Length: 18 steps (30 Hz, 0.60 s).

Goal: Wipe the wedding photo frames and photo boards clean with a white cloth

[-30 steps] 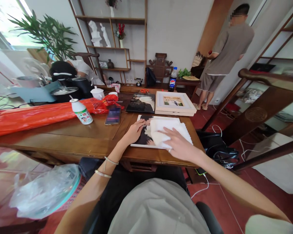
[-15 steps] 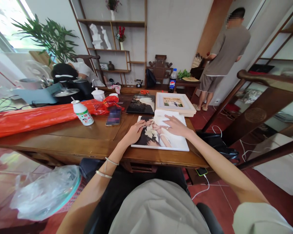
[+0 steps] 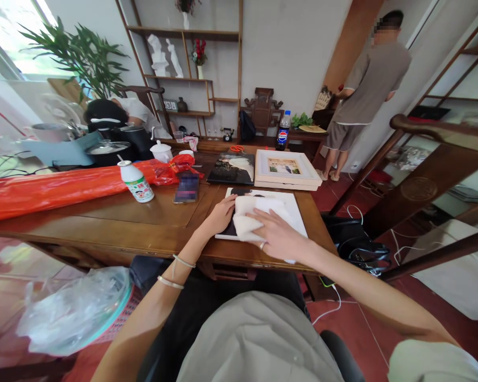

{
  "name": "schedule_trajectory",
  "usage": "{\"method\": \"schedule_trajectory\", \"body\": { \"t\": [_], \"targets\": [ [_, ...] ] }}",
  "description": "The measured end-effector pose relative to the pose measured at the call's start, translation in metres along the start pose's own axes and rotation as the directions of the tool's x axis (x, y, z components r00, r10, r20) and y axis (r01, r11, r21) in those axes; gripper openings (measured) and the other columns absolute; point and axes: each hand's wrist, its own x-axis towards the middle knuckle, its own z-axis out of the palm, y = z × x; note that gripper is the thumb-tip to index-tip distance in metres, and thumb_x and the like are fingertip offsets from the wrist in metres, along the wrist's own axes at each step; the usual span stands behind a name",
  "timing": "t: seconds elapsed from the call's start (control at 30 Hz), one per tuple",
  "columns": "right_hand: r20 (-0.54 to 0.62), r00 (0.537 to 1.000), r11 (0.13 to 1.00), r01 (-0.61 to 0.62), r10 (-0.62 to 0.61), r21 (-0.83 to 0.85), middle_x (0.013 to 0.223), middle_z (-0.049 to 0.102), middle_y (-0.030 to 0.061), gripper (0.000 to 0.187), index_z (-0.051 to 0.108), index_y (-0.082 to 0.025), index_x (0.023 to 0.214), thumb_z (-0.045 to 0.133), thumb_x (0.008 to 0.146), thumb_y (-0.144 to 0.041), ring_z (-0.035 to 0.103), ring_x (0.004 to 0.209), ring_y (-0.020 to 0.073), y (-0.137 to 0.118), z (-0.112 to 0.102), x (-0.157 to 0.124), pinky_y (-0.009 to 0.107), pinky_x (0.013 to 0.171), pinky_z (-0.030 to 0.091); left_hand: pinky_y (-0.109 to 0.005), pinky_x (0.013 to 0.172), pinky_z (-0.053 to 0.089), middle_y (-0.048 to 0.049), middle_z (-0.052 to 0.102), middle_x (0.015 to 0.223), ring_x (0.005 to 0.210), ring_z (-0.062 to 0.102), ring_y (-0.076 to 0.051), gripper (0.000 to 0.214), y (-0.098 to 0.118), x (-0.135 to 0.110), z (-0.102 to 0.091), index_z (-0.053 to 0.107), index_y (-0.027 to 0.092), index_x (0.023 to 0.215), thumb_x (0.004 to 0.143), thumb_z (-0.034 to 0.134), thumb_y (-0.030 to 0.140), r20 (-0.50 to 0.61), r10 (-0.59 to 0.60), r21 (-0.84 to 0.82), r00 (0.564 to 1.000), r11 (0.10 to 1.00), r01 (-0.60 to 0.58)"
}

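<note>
While the left hand (image 3: 222, 214), grip unclosed, apparently braces the photo panel (image 3: 297, 213) at left, the right hand (image 3: 281, 232), grip spread, presses white cloth (image 3: 244, 213) onto it.

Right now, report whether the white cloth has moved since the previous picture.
Yes, the white cloth has moved toward the person and leftward, away from the framed picture.

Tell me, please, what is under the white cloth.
The white cloth lies on a photo panel, whose dark left side and pale far edge partly show. The cloth and right hand cover its middle, so the picture there cannot be seen.
</note>
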Motion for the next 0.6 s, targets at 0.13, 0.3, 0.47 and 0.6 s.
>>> {"method": "schedule_trajectory", "body": {
  "t": [0.13, 0.3, 0.47, 0.6],
  "targets": [
    [-0.036, 0.983, 0.984, -0.178, 0.177, -0.012, 0.146, 0.039, 0.0083, 0.037, 0.06, -0.026, 0.122, 0.044, 0.089, -0.023, 0.028, 0.136, 0.0335, 0.043, 0.002, 0.028, 0.061, 0.104, 0.025, -0.042, 0.111, 0.033, -0.0121, 0.053, 0.135, 0.128, 0.046, -0.023, 0.04, -0.001, -0.001, 0.002, 0.06, 0.012, 0.12, 0.09, 0.034, 0.021, -0.005, -0.031, 0.017, 1.0, 0.999, 0.031],
    [-0.06, 0.961, 0.959, -0.274, 0.27, -0.079, 0.141, 0.043, 0.0156, 0.037, 0.061, -0.021, 0.122, 0.043, 0.091, -0.028, 0.032, 0.132, 0.039, 0.033, 0.006, 0.048, 0.062, 0.102, 0.025, -0.041, 0.111, 0.033, -0.0131, 0.054, 0.134, 0.128, 0.046, -0.023, 0.04, -0.003, 0.0, 0.003, 0.06, 0.012, 0.12, 0.089, 0.035, 0.02, -0.012, -0.042, -0.017, 0.999, 0.999, 0.042],
    [-0.108, 0.988, 0.981, -0.124, 0.109, -0.148, 0.138, 0.044, 0.0192, 0.031, 0.068, -0.019, 0.111, 0.052, 0.085, -0.025, 0.032, 0.131, 0.0402, -0.04, 0.023, 0.032, 0.059, 0.103, 0.025, -0.042, 0.107, 0.038, -0.0123, 0.054, 0.133, 0.127, 0.048, -0.026, 0.035, -0.003, 0.0, -0.001, 0.063, 0.014, 0.114, 0.086, 0.044, 0.019, 0.012, -0.014, -0.077, 1.0, 0.997, 0.014],
    [-0.087, 0.995, 0.982, -0.069, 0.055, -0.176, 0.139, 0.044, 0.0195, 0.025, 0.071, -0.018, 0.1, 0.056, 0.082, -0.025, 0.032, 0.13, 0.0415, -0.069, 0.028, 0.017, 0.061, 0.102, 0.026, -0.041, 0.107, 0.038, -0.0138, 0.053, 0.134, 0.125, 0.049, -0.026, 0.037, -0.002, 0.0, -0.003, 0.063, 0.013, 0.115, 0.087, 0.04, 0.018, 0.015, -0.025, -0.075, 1.0, 0.997, 0.026]
  ]
}}
